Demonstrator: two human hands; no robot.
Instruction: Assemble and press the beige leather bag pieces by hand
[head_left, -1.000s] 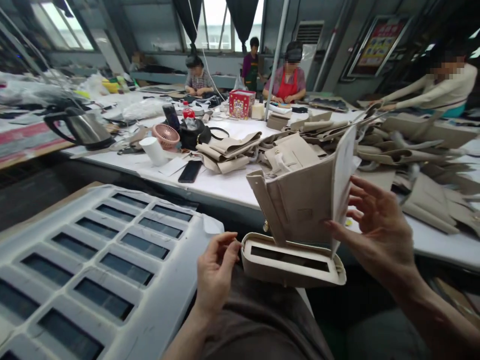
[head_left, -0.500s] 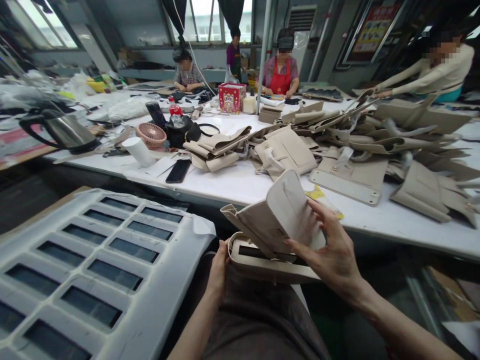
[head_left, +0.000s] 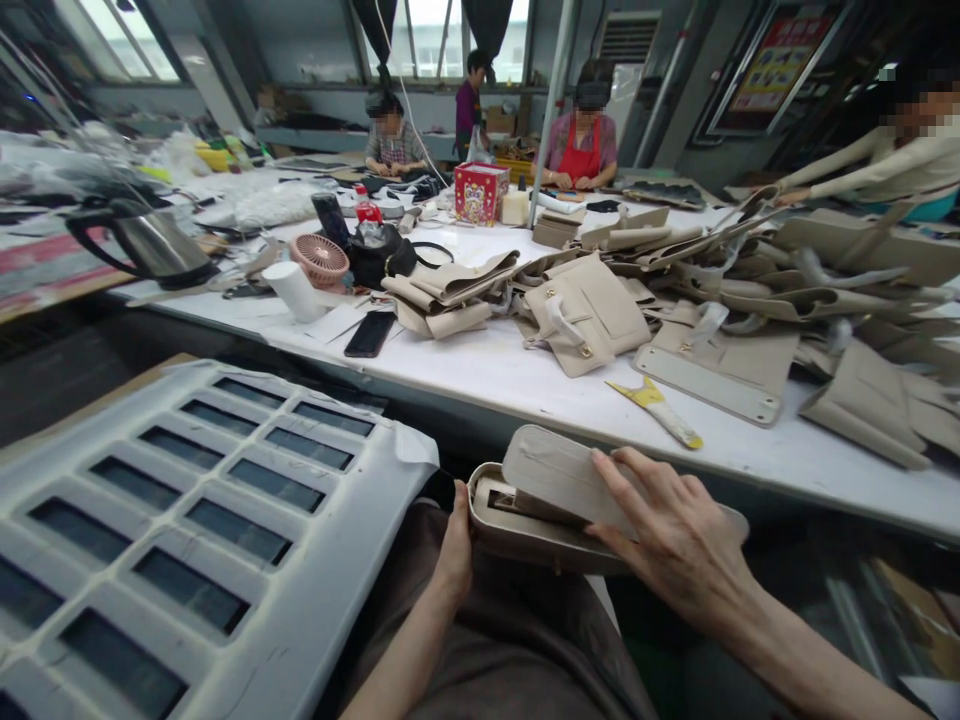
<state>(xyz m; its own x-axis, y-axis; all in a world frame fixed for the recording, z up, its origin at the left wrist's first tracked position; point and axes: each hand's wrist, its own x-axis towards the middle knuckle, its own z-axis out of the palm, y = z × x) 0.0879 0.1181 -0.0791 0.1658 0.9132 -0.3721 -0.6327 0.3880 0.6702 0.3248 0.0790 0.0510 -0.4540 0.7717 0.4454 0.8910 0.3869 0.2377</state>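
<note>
Over my lap is a beige rectangular bag frame (head_left: 499,521) with rounded corners and a slot-like opening in its upper face. My left hand (head_left: 454,552) grips its left end, thumb up along the rim. A beige leather bag piece with a pale flat panel (head_left: 551,470) lies low over the frame, tilted, its lower part going into the opening. My right hand (head_left: 679,535) has its fingers over that panel and its thumb at the near edge, closed on it. The panel and hand hide the frame's right part.
On my left stands a white rack (head_left: 300,560) with several rectangular slots. The white table (head_left: 480,385) ahead carries several beige bag pieces (head_left: 589,310), a yellow-tipped tool (head_left: 660,410), a phone (head_left: 370,333), a fan (head_left: 320,262) and a kettle (head_left: 154,245). Several people work beyond.
My right hand has lowered the bag piece from a steep upright tilt to nearly flat over the frame. The yellow-tipped tool on the table is now uncovered. My left hand keeps its grip.
</note>
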